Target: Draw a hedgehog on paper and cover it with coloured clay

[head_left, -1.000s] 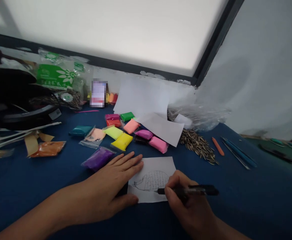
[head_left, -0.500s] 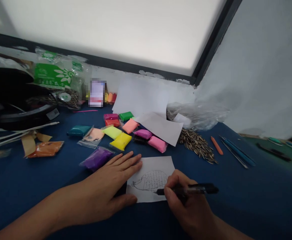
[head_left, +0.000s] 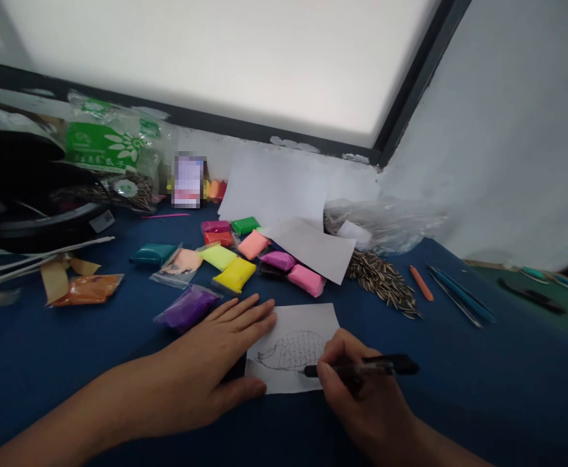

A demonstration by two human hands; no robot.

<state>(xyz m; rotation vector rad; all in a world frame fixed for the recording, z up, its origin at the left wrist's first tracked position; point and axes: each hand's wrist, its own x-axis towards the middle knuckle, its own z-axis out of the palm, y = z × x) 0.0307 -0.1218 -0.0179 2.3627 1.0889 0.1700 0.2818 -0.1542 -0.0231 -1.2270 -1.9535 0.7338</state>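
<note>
A small white sheet of paper [head_left: 308,318] lies on the blue tabletop, bearing a pen drawing [head_left: 296,350] of an oval shape filled with rows of marks. My left hand [head_left: 215,363] rests flat with fingers stretched out, its fingertips and thumb on the paper's left edge. In my right hand [head_left: 366,395] a black pen [head_left: 381,367] is pinched, its tip at the lower edge of the drawing. That hand covers the drawing's right end. Just beyond my left fingers sits a purple clay packet [head_left: 189,308].
Several coloured clay packets [head_left: 235,275] lie behind the paper. Sunflower seeds [head_left: 385,282] are heaped at right, beside an orange stick [head_left: 420,283] and tweezers [head_left: 459,298]. Larger white sheets [head_left: 274,185] lean at the wall. A green seed bag [head_left: 103,146] and cables [head_left: 40,263] are at left.
The pen's rear end has shifted slightly left and its tip has moved a little along the drawing's lower edge. My left hand stays in place.
</note>
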